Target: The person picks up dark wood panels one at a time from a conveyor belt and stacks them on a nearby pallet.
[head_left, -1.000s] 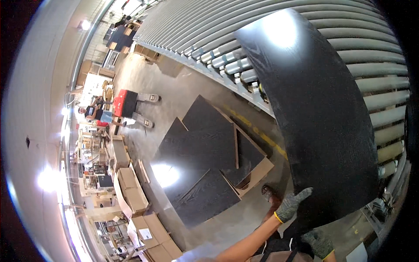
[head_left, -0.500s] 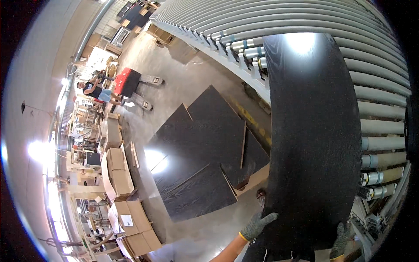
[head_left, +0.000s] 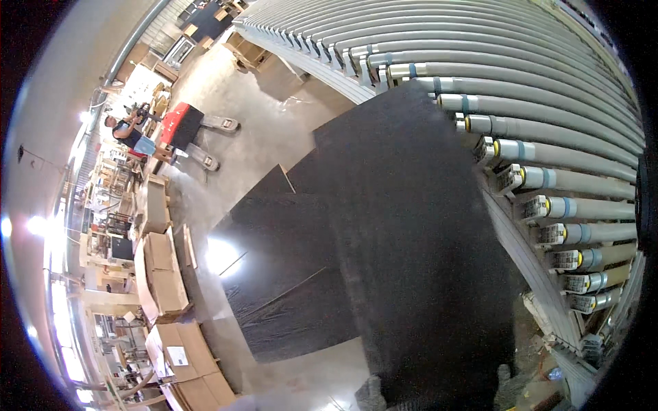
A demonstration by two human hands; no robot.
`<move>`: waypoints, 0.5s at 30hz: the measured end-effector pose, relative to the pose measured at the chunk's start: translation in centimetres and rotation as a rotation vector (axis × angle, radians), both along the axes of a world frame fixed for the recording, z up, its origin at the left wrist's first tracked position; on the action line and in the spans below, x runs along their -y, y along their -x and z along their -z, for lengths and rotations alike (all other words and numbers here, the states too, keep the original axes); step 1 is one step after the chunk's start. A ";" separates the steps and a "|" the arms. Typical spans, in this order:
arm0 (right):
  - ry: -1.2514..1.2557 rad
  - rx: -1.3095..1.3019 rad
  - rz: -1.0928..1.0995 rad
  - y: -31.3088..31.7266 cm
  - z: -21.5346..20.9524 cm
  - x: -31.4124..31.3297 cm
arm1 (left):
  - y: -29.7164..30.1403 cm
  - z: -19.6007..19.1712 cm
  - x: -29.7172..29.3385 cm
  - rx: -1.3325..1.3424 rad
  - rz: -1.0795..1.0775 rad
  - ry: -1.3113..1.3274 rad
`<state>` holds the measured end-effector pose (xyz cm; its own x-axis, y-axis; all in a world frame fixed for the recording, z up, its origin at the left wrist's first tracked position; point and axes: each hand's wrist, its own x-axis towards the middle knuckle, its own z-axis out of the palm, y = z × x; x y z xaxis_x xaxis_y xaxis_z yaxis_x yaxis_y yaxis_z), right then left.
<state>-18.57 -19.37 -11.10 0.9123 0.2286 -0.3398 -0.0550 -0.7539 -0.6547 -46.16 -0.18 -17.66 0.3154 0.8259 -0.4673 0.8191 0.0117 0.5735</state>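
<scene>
A long black wood-grain panel (head_left: 425,226) stretches away from me, held at its near end between both hands. My left hand (head_left: 371,394), in a grey work glove, is closed at the panel's left edge. At the right edge, my right hand (head_left: 506,385), gloved the same way, grips it too; the fingers under the board are hidden. The panel's far end lies by the roller ends, and its left side overlaps my view of a stack of black panels (head_left: 274,274) on the floor.
The roller conveyor (head_left: 576,179) with grey rollers runs along the right and far side. A red pallet truck (head_left: 181,125) stands at the far left, with a person (head_left: 130,133) beside it. Cardboard stacks (head_left: 164,274) line the left. A light strip (head_left: 190,246) lies on the floor.
The panel has shifted left off the rollers, uncovering the roller ends and covering part of the floor stack. Both hands have moved left and nearer with it.
</scene>
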 end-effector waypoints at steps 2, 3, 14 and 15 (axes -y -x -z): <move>-0.028 -0.017 -0.071 0.7 0.5 -2.6 | 2.8 1.9 0.0 -0.021 -0.042 -0.110; -0.034 -0.040 -0.119 1.2 1.1 -4.1 | 4.0 2.9 0.3 -0.038 -0.064 -0.164; 0.512 -0.227 -0.588 3.4 15.5 -26.5 | 12.0 21.2 -5.0 -0.207 -0.818 0.024; 0.512 -0.193 -0.608 3.8 17.1 -27.0 | 12.5 22.6 -5.5 -0.110 -0.883 0.138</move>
<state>-22.35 7.63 -28.18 0.5938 0.4382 -0.6749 0.3830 -0.8915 -0.2419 -58.62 5.30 -40.30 -0.4599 0.6804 -0.5706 0.5296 0.7259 0.4388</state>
